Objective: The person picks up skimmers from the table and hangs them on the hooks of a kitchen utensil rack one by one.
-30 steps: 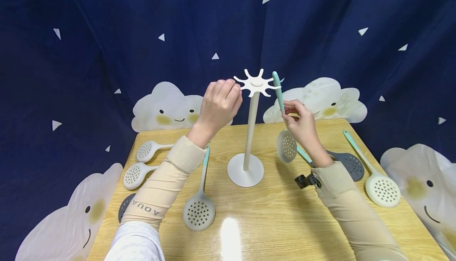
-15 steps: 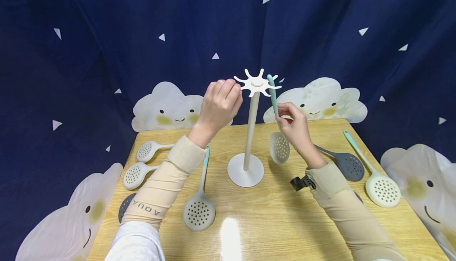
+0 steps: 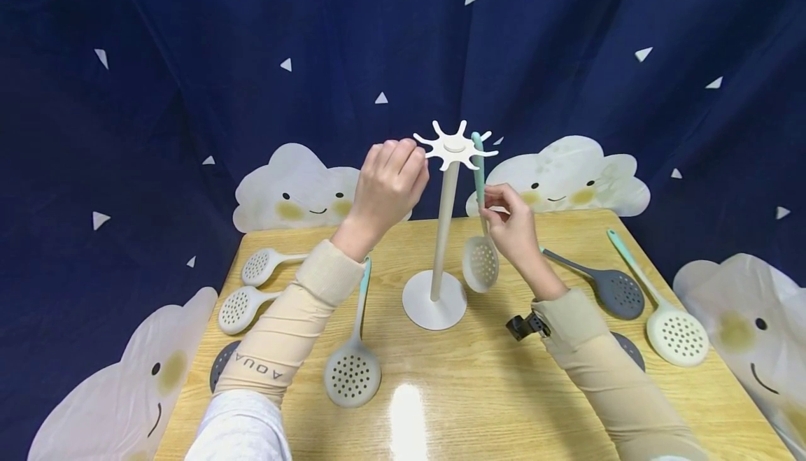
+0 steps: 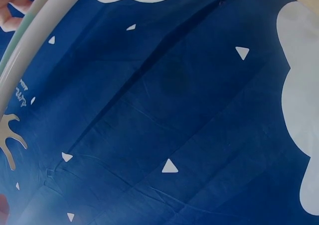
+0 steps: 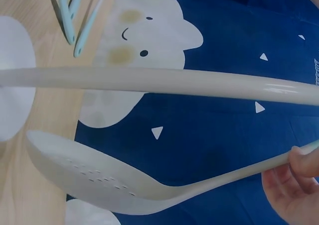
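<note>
A white utensil rack (image 3: 444, 227) stands upright mid-table, with several hooked arms around its top. My left hand (image 3: 390, 180), fingers curled, grips one arm end at the rack's left; its fingertips are hidden. In my right hand (image 3: 511, 224) a skimmer (image 3: 481, 264) is pinched between thumb and fingers by its mint handle. It hangs upright, bowl down, to the right of the pole. The handle's top is among the right-hand arms; whether its hole is on a hook cannot be told. The right wrist view shows the skimmer's pale perforated bowl (image 5: 94, 177) beside the pole.
Pale skimmers (image 3: 237, 310) and a partly covered dark one (image 3: 223, 363) lie at the left of the wooden table (image 3: 478, 405). A grey skimmer (image 3: 352, 376) lies left of the base. Dark skimmers (image 3: 620, 293) and a cream one (image 3: 676, 336) lie right.
My right hand has moved left and slightly down with the skimmer, bringing its handle in among the rack's right-hand arms. The left hand has stayed in place.
</note>
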A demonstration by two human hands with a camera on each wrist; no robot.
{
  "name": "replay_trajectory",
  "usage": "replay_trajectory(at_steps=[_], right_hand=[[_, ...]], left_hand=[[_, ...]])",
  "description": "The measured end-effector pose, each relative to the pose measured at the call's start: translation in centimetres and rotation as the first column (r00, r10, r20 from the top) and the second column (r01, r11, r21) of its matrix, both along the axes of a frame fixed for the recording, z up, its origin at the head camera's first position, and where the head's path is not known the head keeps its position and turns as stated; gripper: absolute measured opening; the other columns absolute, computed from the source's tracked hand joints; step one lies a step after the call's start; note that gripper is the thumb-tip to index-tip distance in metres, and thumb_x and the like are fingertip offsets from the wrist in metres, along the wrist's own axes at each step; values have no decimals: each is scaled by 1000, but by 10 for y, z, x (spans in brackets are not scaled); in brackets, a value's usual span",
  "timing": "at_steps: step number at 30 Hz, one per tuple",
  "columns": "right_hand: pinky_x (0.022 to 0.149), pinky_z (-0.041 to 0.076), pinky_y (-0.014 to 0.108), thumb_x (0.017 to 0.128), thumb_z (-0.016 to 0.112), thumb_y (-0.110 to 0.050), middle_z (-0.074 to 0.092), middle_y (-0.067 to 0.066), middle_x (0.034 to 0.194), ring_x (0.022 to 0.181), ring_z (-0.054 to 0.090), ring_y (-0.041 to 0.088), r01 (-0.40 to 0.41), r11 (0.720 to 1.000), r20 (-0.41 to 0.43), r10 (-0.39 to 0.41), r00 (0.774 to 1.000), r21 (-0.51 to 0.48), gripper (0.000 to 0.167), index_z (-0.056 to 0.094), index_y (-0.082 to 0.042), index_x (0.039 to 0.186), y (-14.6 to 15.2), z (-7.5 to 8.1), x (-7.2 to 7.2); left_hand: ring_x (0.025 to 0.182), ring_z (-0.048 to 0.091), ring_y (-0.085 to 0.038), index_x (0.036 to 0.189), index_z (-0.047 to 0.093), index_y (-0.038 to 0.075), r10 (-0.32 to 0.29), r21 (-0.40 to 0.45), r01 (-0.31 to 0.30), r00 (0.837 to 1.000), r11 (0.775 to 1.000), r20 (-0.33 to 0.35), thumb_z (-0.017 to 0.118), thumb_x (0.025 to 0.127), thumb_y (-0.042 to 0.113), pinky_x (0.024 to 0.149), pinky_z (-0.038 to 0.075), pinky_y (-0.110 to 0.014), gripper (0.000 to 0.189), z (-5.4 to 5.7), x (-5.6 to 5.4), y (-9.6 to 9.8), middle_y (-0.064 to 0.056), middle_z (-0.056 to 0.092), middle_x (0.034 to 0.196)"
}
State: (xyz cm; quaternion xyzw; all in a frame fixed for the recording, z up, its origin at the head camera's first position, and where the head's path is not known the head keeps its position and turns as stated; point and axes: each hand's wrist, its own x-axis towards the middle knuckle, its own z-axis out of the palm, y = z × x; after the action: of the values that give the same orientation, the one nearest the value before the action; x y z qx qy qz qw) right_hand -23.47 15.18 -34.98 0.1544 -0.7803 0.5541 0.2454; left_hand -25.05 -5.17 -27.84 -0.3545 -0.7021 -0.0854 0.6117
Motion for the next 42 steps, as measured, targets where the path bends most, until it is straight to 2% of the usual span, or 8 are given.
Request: replay_trajectory(at_steps=[6,14,21,31,42], right_hand=[[65,47,10,75,54,23,61,25,93,78,56,1,-20,999,-23,19,1000,-34,30,55,10,103,-4,-10,-6],[65,47,12,76,54,22,61,25,92,79,58,6,-4,999,-18,3,1000,-46,28,55,10,101,-10,-12,-7],[68,50,19,77,52,23,60,28,93,84,59,30,1,999,-2,-1,1000,-49,26,54,14,101,-20,7,9],[69,50,18,79,53,20,60,27,92,81,58,12,6,999,-53,-9,999,-48,24,53,14,102,-23,4,10],[71,49,19,80,53,18,58,29,98,89,60,34,10,1000,-23,-10,1000,-23,30,51,14,110,-24,5,12]], left_hand=[[70,50,-27,83,54,-1,-12,7,12,1000,1000,3,48,86,5,61,41,-33,9,0,-1,0,-11,55,82],[70,50,-26,82,55,-1,-14,18,15,1000,1000,-3,45,87,5,61,41,-34,13,-1,-1,1,-11,56,82],[71,51,-27,82,56,-1,-17,18,17,1000,1000,-4,48,86,4,61,41,-34,10,-1,-2,1,-11,56,82],[71,51,-27,82,55,-1,-21,24,21,1000,999,0,49,85,4,62,41,-34,9,-1,-2,1,-11,56,83],[72,51,-27,82,55,-1,-27,30,27,1000,999,3,48,86,4,62,41,-34,10,-2,-2,1,-12,57,83]])
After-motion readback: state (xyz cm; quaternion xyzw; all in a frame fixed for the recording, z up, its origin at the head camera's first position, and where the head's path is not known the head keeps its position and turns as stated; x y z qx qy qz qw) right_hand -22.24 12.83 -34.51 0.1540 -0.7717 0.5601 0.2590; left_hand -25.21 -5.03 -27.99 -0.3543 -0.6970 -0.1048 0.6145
